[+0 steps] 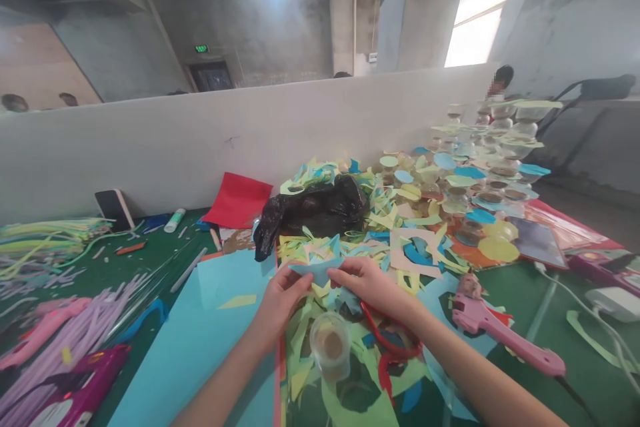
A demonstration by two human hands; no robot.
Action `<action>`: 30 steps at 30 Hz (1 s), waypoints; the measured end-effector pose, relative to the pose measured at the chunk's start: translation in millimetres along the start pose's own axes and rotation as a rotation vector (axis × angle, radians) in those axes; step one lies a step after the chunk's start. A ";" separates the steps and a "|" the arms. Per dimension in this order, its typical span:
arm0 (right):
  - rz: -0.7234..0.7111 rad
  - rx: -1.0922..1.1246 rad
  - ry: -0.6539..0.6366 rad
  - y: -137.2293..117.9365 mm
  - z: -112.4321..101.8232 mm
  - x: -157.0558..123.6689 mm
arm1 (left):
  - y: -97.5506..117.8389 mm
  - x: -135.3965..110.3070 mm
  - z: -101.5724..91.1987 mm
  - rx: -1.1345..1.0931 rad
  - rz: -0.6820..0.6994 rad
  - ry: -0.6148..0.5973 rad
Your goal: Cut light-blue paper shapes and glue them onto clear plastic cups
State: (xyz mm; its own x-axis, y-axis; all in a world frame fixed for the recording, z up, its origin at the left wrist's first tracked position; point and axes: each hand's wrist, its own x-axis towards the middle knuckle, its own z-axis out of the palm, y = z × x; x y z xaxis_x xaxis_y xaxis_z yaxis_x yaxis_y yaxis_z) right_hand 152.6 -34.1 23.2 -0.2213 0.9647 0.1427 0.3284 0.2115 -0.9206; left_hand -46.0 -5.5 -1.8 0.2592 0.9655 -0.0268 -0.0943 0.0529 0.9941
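A small piece of light blue paper (319,268) is pinched between my two hands above the paper scraps. My left hand (281,297) grips its left end, thumb and fingers pressed together. My right hand (369,285) holds the right end in the same way. Red-handled scissors (403,349) lie beneath my right wrist, their blades mostly hidden. Just in front of my hands is a clear plastic cup (330,340). A large sheet of light blue paper (200,347) spreads out left of my left forearm.
Paper scraps and a black plastic bag (320,203) lie beyond my hands. Stacked plastic cups with paper discs (500,167) rise at the right. A pink glue gun (515,337) lies right, pipe cleaners (90,333) left. A white partition (200,140) bounds the table.
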 end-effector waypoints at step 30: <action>0.438 -1.118 -0.183 -29.1 -28.9 -34.6 | 8.4 3.3 -6.6 0.418 0.263 0.131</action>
State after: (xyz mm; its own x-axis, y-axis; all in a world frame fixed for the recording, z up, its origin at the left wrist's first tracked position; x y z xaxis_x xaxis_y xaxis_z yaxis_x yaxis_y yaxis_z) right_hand 177.3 -69.1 55.6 0.0106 0.9711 -0.2385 0.9988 -0.0214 -0.0429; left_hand -52.3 -0.2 5.8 0.1534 0.9578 0.2433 0.2591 -0.2766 0.9254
